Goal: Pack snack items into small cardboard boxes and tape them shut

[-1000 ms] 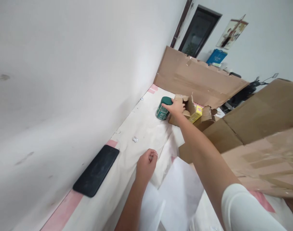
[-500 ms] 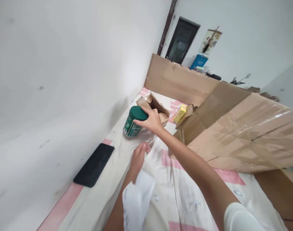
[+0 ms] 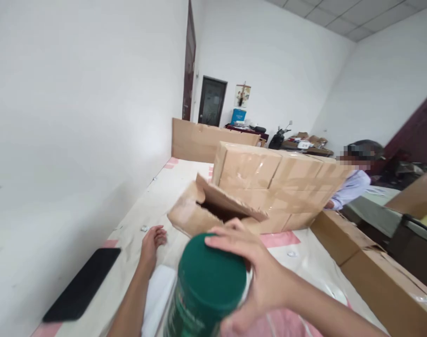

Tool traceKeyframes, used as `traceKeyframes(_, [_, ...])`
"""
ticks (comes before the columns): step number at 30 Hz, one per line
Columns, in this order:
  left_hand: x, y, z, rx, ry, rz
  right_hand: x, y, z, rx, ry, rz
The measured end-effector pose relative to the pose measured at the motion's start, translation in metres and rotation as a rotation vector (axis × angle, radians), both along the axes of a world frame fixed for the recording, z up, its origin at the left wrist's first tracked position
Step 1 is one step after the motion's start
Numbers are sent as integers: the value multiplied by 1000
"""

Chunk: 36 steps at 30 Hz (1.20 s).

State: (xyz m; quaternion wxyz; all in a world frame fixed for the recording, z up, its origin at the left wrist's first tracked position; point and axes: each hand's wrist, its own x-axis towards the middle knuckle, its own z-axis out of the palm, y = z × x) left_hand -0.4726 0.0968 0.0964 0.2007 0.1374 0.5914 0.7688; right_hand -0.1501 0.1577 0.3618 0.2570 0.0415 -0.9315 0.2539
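My right hand [image 3: 259, 267] grips a green canister [image 3: 195, 323] with a dark green lid, thumb and fingers spread around its top. The canister is close to me at the bottom of the view, and its lower part is cut off by the frame. My left hand [image 3: 153, 243] is left of it over the cloth, fingers loosely curled and slightly apart, with nothing seen in them. An open cardboard box [image 3: 192, 210], flaps raised, lies just beyond the canister. A white cloth or paper [image 3: 159, 288] is beside my left forearm.
A black phone [image 3: 83, 283] lies by the wall at left. Taped cardboard [image 3: 252, 168] stands behind the open box, and a cardboard panel [image 3: 195, 140] farther back. More cardboard [image 3: 371, 271] edges the right side. Another person [image 3: 354, 185] is beyond it.
My right hand has brought the green canister from beside the open box toward me. The camera view has levelled and turned right, bringing another person into view.
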Motion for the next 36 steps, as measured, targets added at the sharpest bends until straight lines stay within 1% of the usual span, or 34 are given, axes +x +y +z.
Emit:
traceKeyframes(3, [-1,-3,13,-20,52,24,64,1,-24,46,-80,-142])
traceKeyframes(5, [0,-9,28,-42,130,52,97,8,-46,61,-115,-234])
traceKeyframes(6, [1,-12,39,-52,179,64,110,13,-58,60,-132,-272])
traceKeyframes(8, [4,-16,68,-71,291,83,132,23,-81,49,-163,-347])
traceKeyframes(10, [9,-13,102,-100,418,78,149,32,-100,29,-197,-411])
traceKeyframes(11, [12,-8,119,-125,481,50,154,36,-107,16,-217,-433])
traceKeyframes(14, [18,17,167,-234,627,-113,165,41,-119,-19,-272,-452])
traceKeyframes(16, [21,37,193,-290,669,-197,168,40,-122,-31,-289,-447])
traceKeyframes(17, [22,47,203,-299,675,-207,168,39,-123,-37,-295,-443])
traceKeyframes(19, [30,65,218,-273,658,-176,168,35,-124,-55,-305,-434])
traceKeyframes(20, [37,72,223,-242,642,-152,168,34,-124,-70,-308,-433])
traceKeyframes(22, [62,84,227,-167,609,-123,169,30,-124,-108,-313,-433])
traceKeyframes(24, [99,90,223,-111,597,-152,170,27,-124,-151,-324,-435])
traceKeyframes(25, [121,90,218,-99,601,-192,170,26,-124,-170,-335,-437])
traceKeyframes(27, [167,79,200,-102,629,-316,172,24,-126,-202,-360,-444])
traceKeyframes(28, [189,68,188,-117,650,-394,173,23,-128,-215,-367,-448])
traceKeyframes(30, [229,40,154,-163,690,-570,176,23,-131,-237,-358,-449])
traceKeyframes(31, [246,25,134,-193,719,-711,177,23,-133,-249,-347,-442])
traceKeyframes(32, [262,10,112,-191,706,-781,178,24,-135,-259,-330,-435])
traceKeyframes(33, [277,-3,90,-182,655,-797,179,25,-137,-271,-309,-426])
traceKeyframes(35, [303,-22,50,-110,464,-672,181,28,-142,-311,-267,-427])
traceKeyframes(36, [314,-28,35,-104,362,-618,181,30,-146,-343,-241,-444])
